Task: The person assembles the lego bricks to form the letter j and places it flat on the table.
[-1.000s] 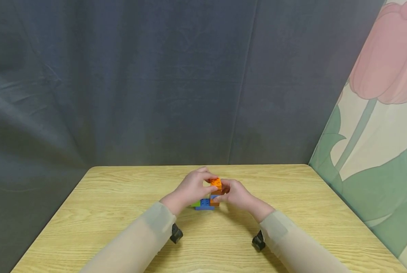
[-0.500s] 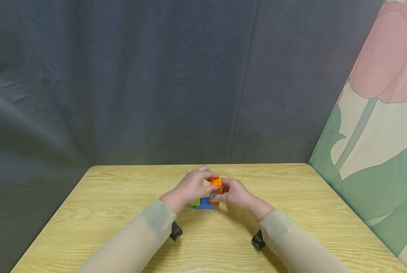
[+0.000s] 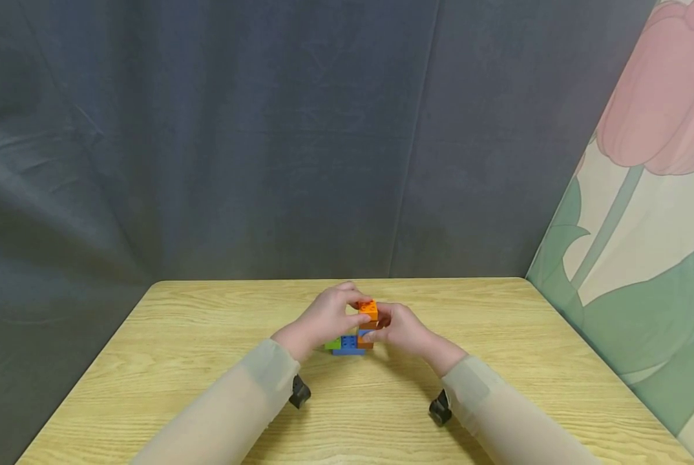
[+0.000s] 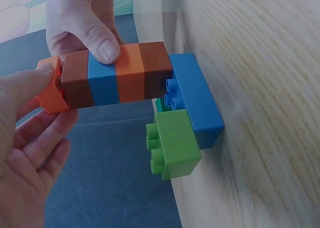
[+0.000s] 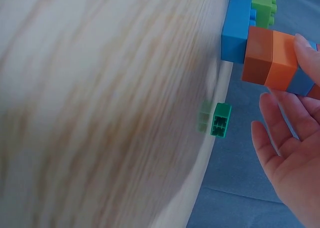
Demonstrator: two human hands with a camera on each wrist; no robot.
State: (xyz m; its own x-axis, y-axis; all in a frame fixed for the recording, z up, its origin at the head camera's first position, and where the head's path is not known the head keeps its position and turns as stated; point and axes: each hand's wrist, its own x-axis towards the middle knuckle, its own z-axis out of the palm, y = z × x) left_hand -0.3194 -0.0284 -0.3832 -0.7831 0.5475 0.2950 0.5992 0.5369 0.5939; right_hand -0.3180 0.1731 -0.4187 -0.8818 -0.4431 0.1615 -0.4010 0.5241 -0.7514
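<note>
In the head view, my left hand (image 3: 325, 323) pinches an orange toy brick (image 3: 368, 311) at the top of an upright stack. The left wrist view shows that top brick slightly tilted, with a narrow gap and studs between it and the upper brown brick (image 4: 77, 80). Below come a blue brick (image 4: 102, 82), another orange brick (image 4: 131, 77) and a lower brown brick (image 4: 156, 70). My right hand (image 3: 406, 332) holds the stack around its middle, thumb against the blue and orange bricks. The stack stands on one end of a long blue brick (image 3: 349, 345); a light green brick (image 4: 177, 143) sits at the other end.
A dark green brick (image 5: 221, 120) lies on its side on the wooden table (image 3: 207, 361), hollow underside showing; the head view does not show it. Dark curtain (image 3: 265, 161) hangs behind the table, and a tulip-patterned panel (image 3: 643, 258) stands at the right.
</note>
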